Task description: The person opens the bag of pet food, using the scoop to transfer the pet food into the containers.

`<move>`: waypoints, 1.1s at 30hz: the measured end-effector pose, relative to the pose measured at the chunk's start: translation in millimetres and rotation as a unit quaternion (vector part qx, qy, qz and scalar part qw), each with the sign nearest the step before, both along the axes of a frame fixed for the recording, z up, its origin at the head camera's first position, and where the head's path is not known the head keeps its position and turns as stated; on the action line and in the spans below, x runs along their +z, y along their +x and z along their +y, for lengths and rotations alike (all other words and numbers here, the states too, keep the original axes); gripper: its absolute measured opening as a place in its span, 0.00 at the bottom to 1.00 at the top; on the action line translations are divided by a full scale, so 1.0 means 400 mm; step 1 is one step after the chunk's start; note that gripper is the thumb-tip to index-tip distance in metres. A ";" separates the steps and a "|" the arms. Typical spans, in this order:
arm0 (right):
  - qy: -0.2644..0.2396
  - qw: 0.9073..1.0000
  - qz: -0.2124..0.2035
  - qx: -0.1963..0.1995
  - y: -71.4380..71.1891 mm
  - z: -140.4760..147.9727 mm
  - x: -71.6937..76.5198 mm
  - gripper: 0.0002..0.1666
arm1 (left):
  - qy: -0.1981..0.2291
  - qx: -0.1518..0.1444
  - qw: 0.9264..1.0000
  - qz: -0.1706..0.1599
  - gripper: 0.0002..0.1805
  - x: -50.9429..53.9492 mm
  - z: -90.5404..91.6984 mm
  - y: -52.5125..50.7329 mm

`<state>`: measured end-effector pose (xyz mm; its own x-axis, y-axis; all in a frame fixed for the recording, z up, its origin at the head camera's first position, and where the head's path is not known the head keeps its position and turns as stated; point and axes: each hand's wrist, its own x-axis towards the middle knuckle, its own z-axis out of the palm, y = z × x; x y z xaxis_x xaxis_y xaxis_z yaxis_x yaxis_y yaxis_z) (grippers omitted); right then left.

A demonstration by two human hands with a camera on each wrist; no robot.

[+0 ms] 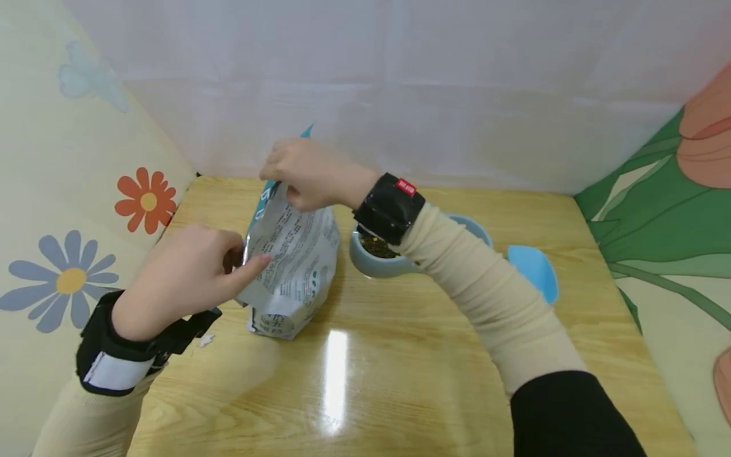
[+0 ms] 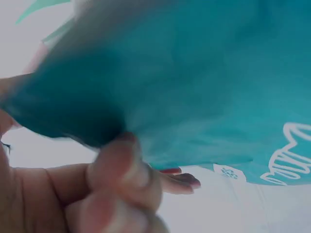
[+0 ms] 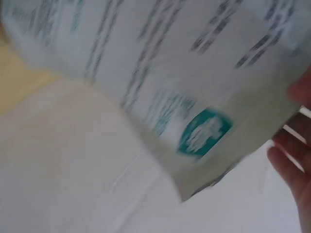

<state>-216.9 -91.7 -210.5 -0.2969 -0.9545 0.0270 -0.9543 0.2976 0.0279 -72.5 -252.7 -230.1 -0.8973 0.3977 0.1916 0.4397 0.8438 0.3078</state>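
A printed bag [image 1: 299,247], pale on one face and teal on the other [image 2: 204,82], leans on the table at left of centre. My left hand [image 1: 185,270] pinches the near end of its top edge, the thumb lying on the pale side. At the far end of that edge, my right hand [image 1: 316,174] grips a corner between thumb and fingers. Blurry small print covers the pale face of the bag [image 3: 170,73] in the right wrist view. What the bag contains is hidden.
Under my right forearm stands a blue-grey bowl [image 1: 377,264] with dark bits [image 1: 375,245] in it, partly covered by the wrist strap. A light blue scoop-like piece [image 1: 537,270] lies to its right. A small white scrap [image 1: 206,341] is by my left wrist. Walls border the wooden table [image 1: 434,381].
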 end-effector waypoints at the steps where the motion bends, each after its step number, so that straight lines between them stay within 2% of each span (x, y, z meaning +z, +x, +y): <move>1: -0.002 1.000 0.015 -0.018 -0.013 0.005 0.001 0.25 | -0.008 0.004 1.000 0.002 0.21 -0.002 0.002 0.009; 4: 0.010 0.995 0.067 -0.066 -0.048 0.016 -0.002 0.20 | -0.027 0.022 0.999 0.012 0.19 -0.010 0.011 0.029; 8: 0.037 0.988 0.115 -0.098 -0.077 0.022 -0.011 0.13 | -0.024 0.035 0.999 0.023 0.12 -0.020 0.023 0.040; 12: 0.036 0.985 0.146 -0.089 -0.084 0.023 -0.018 0.08 | -0.016 0.021 0.999 0.033 0.08 -0.025 0.025 0.044; 17: 0.038 0.981 0.185 -0.048 -0.084 0.025 -0.019 0.07 | -0.007 0.010 0.998 0.054 0.11 -0.033 0.023 0.049; 21: 0.036 0.979 0.194 -0.049 -0.097 0.034 -0.017 0.08 | 0.009 0.019 0.998 0.056 0.13 -0.037 0.023 0.051; 26: 0.030 0.972 0.208 -0.102 -0.130 0.059 -0.024 0.10 | 0.022 0.015 0.997 0.075 0.16 -0.046 0.028 0.051; 29: 0.020 0.972 0.207 -0.108 -0.142 0.070 -0.035 0.11 | 0.029 0.012 0.995 0.090 0.13 -0.052 0.031 0.055; 33: -0.005 0.973 0.209 -0.094 -0.143 0.071 -0.044 0.12 | 0.037 0.012 0.993 0.116 0.07 -0.057 0.031 0.056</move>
<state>-273.9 -63.2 -228.0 -0.4266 -0.8839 0.1915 -0.7888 0.4672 0.3994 -49.9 -240.3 -252.8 -0.8352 0.3529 0.4217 0.4851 0.8340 0.2628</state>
